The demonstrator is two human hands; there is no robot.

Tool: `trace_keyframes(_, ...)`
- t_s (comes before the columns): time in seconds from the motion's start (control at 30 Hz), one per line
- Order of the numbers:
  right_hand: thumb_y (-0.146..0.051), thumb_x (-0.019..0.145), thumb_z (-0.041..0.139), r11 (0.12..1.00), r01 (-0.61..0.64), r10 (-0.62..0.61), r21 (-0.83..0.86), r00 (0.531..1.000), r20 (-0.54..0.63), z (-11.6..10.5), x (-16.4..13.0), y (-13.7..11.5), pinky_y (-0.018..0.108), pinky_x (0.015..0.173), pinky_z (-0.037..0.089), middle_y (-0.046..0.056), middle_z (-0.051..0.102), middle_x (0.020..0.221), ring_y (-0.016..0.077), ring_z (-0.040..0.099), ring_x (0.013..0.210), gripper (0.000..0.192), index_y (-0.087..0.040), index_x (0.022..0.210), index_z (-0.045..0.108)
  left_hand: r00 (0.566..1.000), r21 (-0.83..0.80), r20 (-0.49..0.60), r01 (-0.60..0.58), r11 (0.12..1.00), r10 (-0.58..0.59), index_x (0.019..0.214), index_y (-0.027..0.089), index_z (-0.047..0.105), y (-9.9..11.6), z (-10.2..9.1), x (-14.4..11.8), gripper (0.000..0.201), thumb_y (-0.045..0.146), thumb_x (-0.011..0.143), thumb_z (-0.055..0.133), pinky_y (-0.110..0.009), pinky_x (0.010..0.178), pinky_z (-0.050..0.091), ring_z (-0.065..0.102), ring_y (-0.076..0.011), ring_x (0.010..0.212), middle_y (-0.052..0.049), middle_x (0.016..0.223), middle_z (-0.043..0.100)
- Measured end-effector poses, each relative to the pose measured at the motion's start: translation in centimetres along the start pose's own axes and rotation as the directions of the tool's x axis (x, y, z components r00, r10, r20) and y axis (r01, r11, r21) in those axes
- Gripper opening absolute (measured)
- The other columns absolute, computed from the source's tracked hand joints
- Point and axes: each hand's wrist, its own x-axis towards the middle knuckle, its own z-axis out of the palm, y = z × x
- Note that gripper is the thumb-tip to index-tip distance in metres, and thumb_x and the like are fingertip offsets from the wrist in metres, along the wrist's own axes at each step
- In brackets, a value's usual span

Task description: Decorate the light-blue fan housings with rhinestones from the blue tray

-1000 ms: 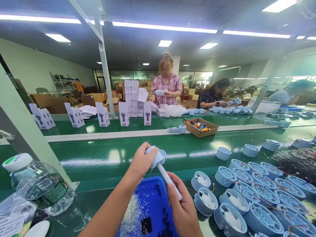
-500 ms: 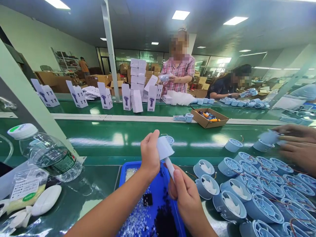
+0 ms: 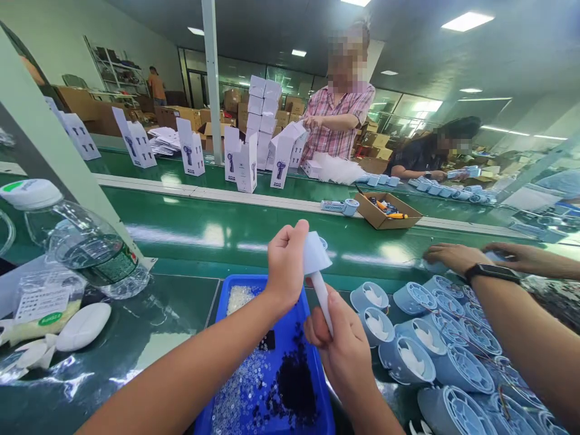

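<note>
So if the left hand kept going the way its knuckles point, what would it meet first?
Probably bare green conveyor belt beyond the left hand, which grips the white handheld fan; the cardboard box lies further off, though depth is unclear.

Green conveyor benches [image 3: 190, 232], white post [image 3: 212, 78], ceiling light panels [image 3: 467, 21], glass back wall.

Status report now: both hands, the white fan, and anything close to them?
Left hand grips white fan head; right hand grips its handle. Held above blue tray. Co-worker's arm reaching over fan housings at right.
</note>
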Motion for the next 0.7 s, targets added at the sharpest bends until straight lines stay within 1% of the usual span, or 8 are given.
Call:
trace_keyframes(0.1,-0.051,0.091,0.051,0.995,0.056,-0.06,-0.08,0.997,-0.05,-0.4,0.3,0.2,0.022,0.043,0.02,-0.01,0.028,0.049,0.0077,0.018,0.045,0.033,-0.02,0.098,0.06,0.985,0.171,0.168,-0.056,0.984,0.027,0.072,0.019,0.046,-0.6,-0.2,0.0,0.036,0.044,0.069,0.073,-0.019,0.049,0.038,0.044,-0.0052,0.054,0.004,0.065,0.048)
trace_keyframes(0.2,-0.051,0.092,0.049,0.982,0.109,-0.125,-0.153,0.987,-0.097,-0.9,0.8,0.3,0.022,0.043,0.021,-0.01,0.029,0.049,0.0082,0.02,0.045,0.032,-0.021,0.099,0.06,0.922,0.281,0.364,0.024,0.959,-0.13,0.084,0.022,0.041,-0.7,-0.6,0.5,0.042,0.047,0.07,0.072,-0.022,0.05,0.044,0.053,-0.0083,0.055,0.003,0.07,0.053)
trace_keyframes(0.27,-0.051,0.092,0.049,0.97,0.114,-0.136,-0.217,0.986,-0.093,-1.1,1.0,0.3,0.022,0.043,0.022,-0.01,0.031,0.05,0.0086,0.023,0.046,0.035,-0.021,0.107,0.059,0.881,0.285,0.435,0.063,0.956,-0.188,0.085,0.023,0.039,-0.3,-1.1,1.4,0.042,0.05,0.073,0.069,-0.026,0.05,0.047,0.058,-0.011,0.055,0.001,0.073,0.055)
trace_keyframes(0.37,-0.048,0.089,0.055,0.943,0.098,-0.134,-0.319,0.987,-0.092,-1.3,1.2,0.2,0.021,0.044,0.026,-0.009,0.035,0.053,0.009,0.029,0.047,0.034,-0.022,0.111,0.058,0.904,0.318,0.414,-0.037,0.947,-0.104,0.086,0.022,0.043,1.1,-2.5,3.8,0.04,0.046,0.071,0.071,-0.029,0.055,0.052,0.061,-0.0129,0.059,-0.002,0.08,0.057)
trace_keyframes(0.43,-0.044,0.086,0.061,0.914,0.093,-0.15,-0.394,0.982,-0.116,-1.3,1.0,0.1,0.021,0.045,0.029,-0.009,0.04,0.054,0.0092,0.035,0.049,0.028,-0.023,0.104,0.058,0.937,0.43,0.348,-0.157,0.889,-0.003,0.088,0.022,0.044,2.4,-4.2,5.7,0.039,0.045,0.072,0.07,-0.031,0.058,0.053,0.063,-0.0144,0.064,-0.003,0.083,0.057)
trace_keyframes(0.5,-0.039,0.081,0.067,0.874,0.107,-0.177,-0.473,0.979,-0.105,-1.1,0.7,0.2,0.021,0.047,0.034,-0.007,0.046,0.058,0.0095,0.041,0.052,0.022,-0.022,0.093,0.058,0.964,0.637,0.251,-0.23,0.735,0.084,0.096,0.023,0.042,3.6,-6.2,7.5,0.043,0.045,0.071,0.07,-0.032,0.06,0.053,0.063,-0.0174,0.071,-0.004,0.087,0.057)
trace_keyframes(0.57,-0.035,0.078,0.069,0.822,0.163,-0.216,-0.546,0.976,-0.034,-0.9,0.4,0.4,0.022,0.05,0.037,-0.006,0.05,0.061,0.01,0.045,0.054,0.019,-0.021,0.083,0.057,0.978,0.848,0.173,-0.209,0.488,0.117,0.107,0.024,0.04,4.3,-8.4,8.9,0.054,0.043,0.068,0.073,-0.035,0.066,0.053,0.063,-0.0216,0.079,-0.006,0.09,0.057)
trace_keyframes(0.7,-0.027,0.085,0.058,0.699,0.359,-0.299,-0.618,0.932,0.203,-0.5,-0.3,1.2,0.024,0.054,0.039,-0.005,0.048,0.062,0.0106,0.046,0.056,0.019,-0.021,0.069,0.049,0.995,0.995,0.095,-0.095,0.01,0.031,0.118,0.024,0.042,3.8,-12.4,10.5,0.063,0.037,0.064,0.074,-0.044,0.083,0.05,0.06,-0.031,0.098,-0.01,0.103,0.056)
